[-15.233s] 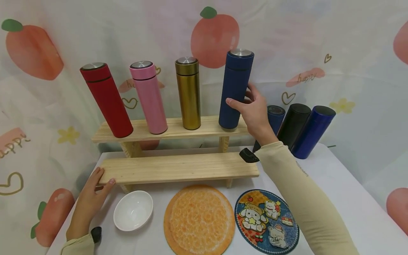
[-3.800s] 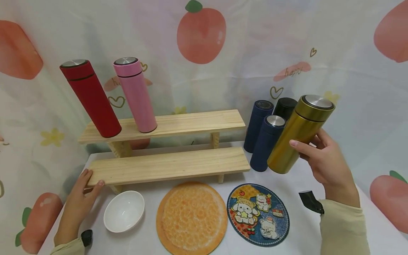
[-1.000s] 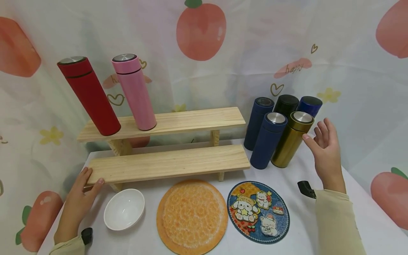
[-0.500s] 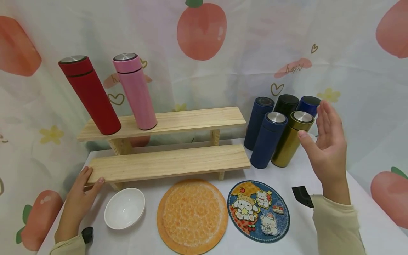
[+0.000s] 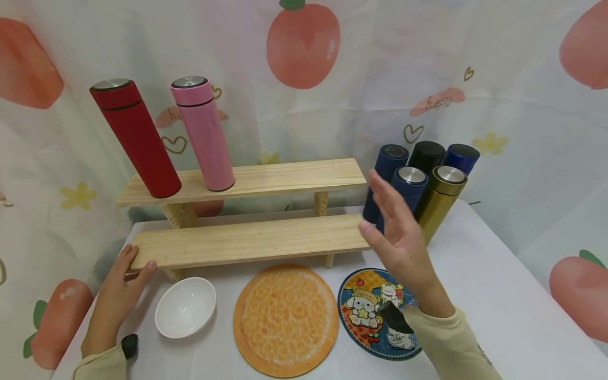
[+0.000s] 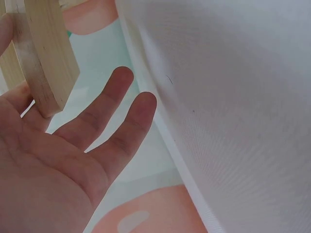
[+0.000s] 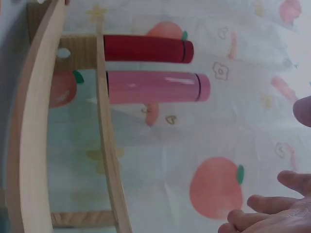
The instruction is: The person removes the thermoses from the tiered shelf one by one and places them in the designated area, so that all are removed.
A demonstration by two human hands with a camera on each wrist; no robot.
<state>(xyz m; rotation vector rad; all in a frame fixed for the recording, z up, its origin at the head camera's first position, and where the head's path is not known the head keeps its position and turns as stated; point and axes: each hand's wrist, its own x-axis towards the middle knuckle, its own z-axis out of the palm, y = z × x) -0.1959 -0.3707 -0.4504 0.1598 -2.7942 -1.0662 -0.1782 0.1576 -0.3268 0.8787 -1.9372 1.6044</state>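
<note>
Left hand (image 5: 117,291) pinches grained wooden plank (image 5: 247,241); right hand (image 5: 404,243) spread, empty, before cylindrical gold bottle (image 5: 439,203), seemingly metal.

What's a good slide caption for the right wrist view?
A red cylindrical bottle and a pink cylindrical bottle on a pale wooden shelf, a bare right hand at the right edge.

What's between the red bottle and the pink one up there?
Nothing stands between the red bottle and the pink bottle: just bare upper shelf, in the head view.
</note>
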